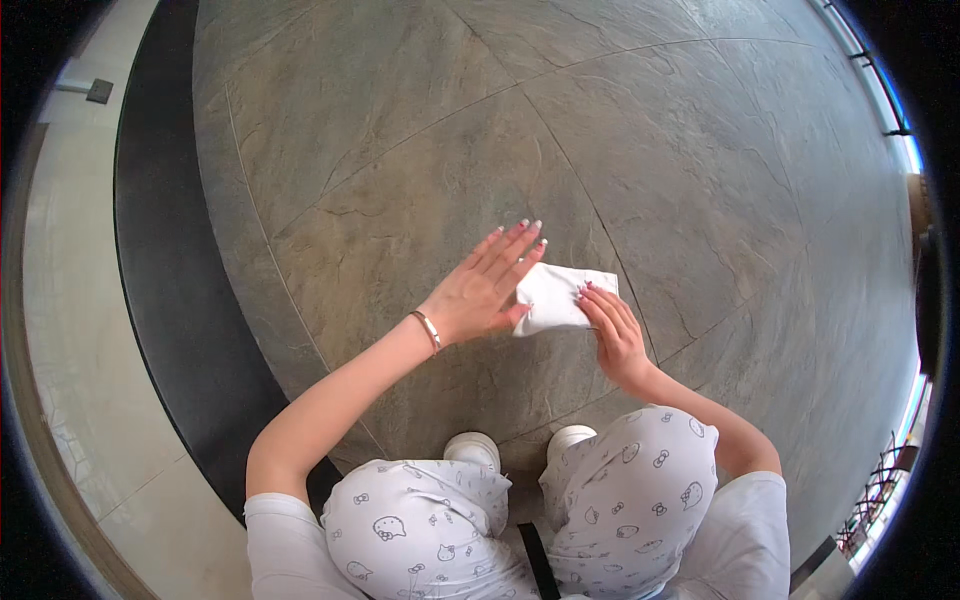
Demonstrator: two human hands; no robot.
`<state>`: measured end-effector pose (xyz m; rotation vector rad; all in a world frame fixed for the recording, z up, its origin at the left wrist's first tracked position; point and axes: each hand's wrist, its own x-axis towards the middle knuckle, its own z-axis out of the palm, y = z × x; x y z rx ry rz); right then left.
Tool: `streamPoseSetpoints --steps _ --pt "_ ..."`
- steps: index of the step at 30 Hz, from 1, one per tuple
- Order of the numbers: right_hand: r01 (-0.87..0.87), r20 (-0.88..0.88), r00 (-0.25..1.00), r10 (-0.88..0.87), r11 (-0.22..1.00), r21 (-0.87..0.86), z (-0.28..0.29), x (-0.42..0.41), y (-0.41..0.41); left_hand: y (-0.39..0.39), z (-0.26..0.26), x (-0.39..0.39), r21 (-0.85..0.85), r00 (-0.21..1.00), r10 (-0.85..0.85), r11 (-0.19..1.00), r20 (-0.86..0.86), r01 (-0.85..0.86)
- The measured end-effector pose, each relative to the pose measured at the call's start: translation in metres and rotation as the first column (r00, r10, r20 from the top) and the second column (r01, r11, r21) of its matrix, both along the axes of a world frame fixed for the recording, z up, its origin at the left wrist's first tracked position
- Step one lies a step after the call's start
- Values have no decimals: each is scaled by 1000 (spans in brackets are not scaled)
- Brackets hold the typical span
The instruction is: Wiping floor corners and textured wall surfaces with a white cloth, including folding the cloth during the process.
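Observation:
A small white cloth, folded to a rough rectangle [553, 298], lies before me against the grey stone-look tiled floor [420, 202]. My left hand [480, 289] is at the cloth's left edge, palm down with fingers extended and slightly apart; its thumb touches or overlaps the lower left corner. On that wrist is a thin metal bracelet [427, 332]. My right hand [616, 330] rests on the cloth's right part with its fingertips on top; whether its thumb is beneath the cloth is hidden.
My bent knees in white patterned trousers [630, 495] and my white shoes [472, 450] are just below the hands. A black floor strip [172, 225] curves along the left, beside pale glossy tiles [75, 300]. Dark metalwork [877, 487] stands at the far right.

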<state>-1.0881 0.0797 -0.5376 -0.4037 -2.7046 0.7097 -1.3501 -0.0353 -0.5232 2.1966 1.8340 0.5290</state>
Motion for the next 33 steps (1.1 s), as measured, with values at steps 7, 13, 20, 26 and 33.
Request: streamPoseSetpoints --steps 7,13,20,26,33 --pt "-293 152 948 281 954 66 44 -39 31 -5 19 -23 138 929 -301 951 214 276" --pt "-305 456 840 294 951 -50 20 -22 18 -28 -9 40 -122 987 -148 980 68 155" --pt "72 401 911 -99 994 82 -51 -27 -61 -52 -81 62 -157 945 -151 982 -289 108" --pt "86 406 907 -113 993 83 -62 -47 -24 -24 -91 34 -107 931 -237 971 -279 215" --pt "27 290 956 -53 995 92 -125 -54 4 -8 -152 36 -67 974 -97 994 -206 85"
